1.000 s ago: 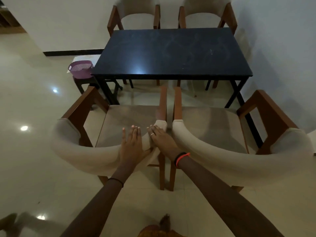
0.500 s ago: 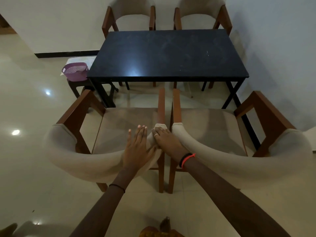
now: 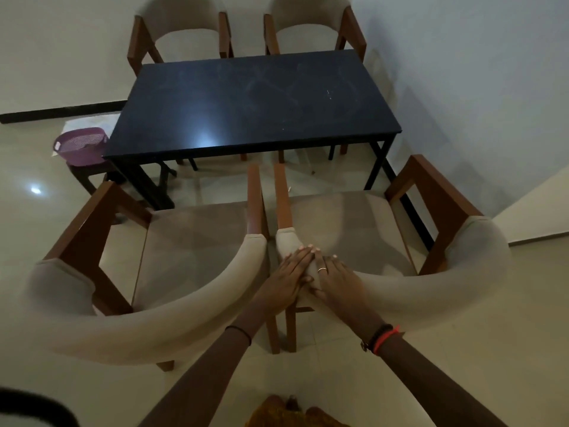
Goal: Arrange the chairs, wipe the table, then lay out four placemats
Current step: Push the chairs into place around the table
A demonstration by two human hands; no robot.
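Still chair-arranging step: left hand [image 3: 284, 280] and right hand [image 3: 334, 282] lie flat, fingers extended, side by side on the padded backrest end of the right near chair [image 3: 354, 238], not gripping. Next likely a push toward the dark smudged table [image 3: 246, 100]. Left near chair [image 3: 172, 251] just beside; curved beige upholstery, angular wood arms.

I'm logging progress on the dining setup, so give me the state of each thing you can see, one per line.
Table: bare, smudged, no placemats.
Near left chair: pulled out, untouched.
Near right chair: pulled out, both hands on its backrest end.
Left hand: flat on the backrest, no closed grip.
Right hand: flat on the same backrest.
Two far chairs: upright beyond the table.
Purple basket: upright on a dark stool; contents not visible.
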